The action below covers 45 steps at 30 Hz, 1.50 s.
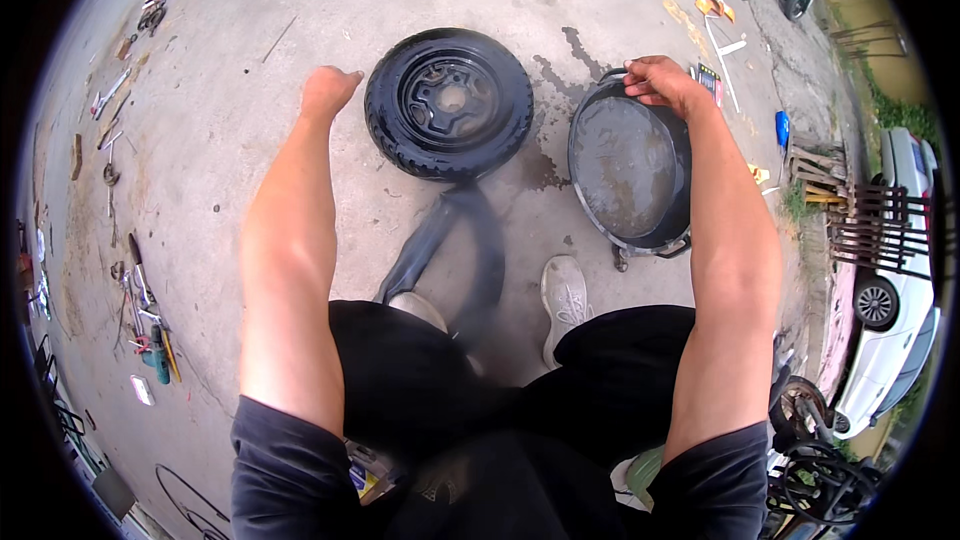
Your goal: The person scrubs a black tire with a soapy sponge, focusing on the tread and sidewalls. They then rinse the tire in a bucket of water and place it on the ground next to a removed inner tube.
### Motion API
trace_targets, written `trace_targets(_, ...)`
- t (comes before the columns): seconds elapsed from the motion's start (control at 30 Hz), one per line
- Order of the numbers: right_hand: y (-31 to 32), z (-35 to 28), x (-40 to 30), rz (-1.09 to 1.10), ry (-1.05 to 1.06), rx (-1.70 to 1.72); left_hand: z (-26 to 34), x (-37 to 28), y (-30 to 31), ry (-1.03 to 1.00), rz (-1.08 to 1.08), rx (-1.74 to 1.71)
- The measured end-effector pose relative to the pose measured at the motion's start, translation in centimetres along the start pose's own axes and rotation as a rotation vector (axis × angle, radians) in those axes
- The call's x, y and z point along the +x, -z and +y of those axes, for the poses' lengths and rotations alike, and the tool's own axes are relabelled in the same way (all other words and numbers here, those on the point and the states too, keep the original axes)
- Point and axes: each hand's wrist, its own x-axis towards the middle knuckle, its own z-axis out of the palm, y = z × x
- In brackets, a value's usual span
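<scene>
A small tyre (pixel 382 116) on a black metal wheel rim (pixel 452 99) lies flat on the concrete floor before me. Left of it, my left hand (pixel 330 92) hovers without touching it, fingers curled and mostly hidden from view. My right hand (pixel 660 81) is over the far edge of a black basin (pixel 576 172) holding murky water; its fingers are bent near the rim, and whether they grip it I cannot tell. A limp black rubber inner tube (pixel 491 240) lies in a loop between the tyre and my shoes.
A cordless drill (pixel 157 356), wrenches and other hand tools lie scattered along the left. My white shoe (pixel 566 300) is near the basin. Farther right are a blue object (pixel 782 127), a brown slatted rack (pixel 874 229), a parked white car (pixel 892 360) and motorcycle parts.
</scene>
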Motion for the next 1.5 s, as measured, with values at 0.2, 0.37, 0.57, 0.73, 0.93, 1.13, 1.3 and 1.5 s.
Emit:
trace_targets(0.2,-2.5,-3.3,2.2,-0.155,-0.024,-0.282,4.0,-4.3,2.4,0.184,-0.329,-0.128)
trace_targets(0.37,-3.6,-5.0,4.9,-0.053,0.105,-0.137,0.1,-5.2,4.0,0.346,-0.248,-0.26)
trace_targets(0.57,-4.4,-5.1,13.4,-0.142,0.098,-0.247,-4.4,-8.8,7.6,0.394,-0.212,-0.249)
trace_targets(0.73,-9.8,-10.7,19.4,-0.081,0.363,-0.172,-8.2,-12.9,11.3,0.597,0.039,-0.199)
trace_targets(0.93,-19.1,-15.4,21.6,-0.223,0.456,-0.017,-1.8,-15.7,14.6,0.708,0.151,0.099)
trace_targets(1.13,-19.8,-15.8,21.9,-0.161,0.514,-0.179,-4.4,-14.6,13.1,0.631,0.073,0.15)
trace_targets(1.3,-15.2,-12.8,23.4,-0.11,0.323,-0.136,-3.1,-11.8,10.1,0.749,-0.292,-0.105)
trace_targets(1.5,-9.3,-9.3,20.6,-0.135,0.194,-0.01,-3.7,-5.0,9.3,0.491,-0.196,-0.192)
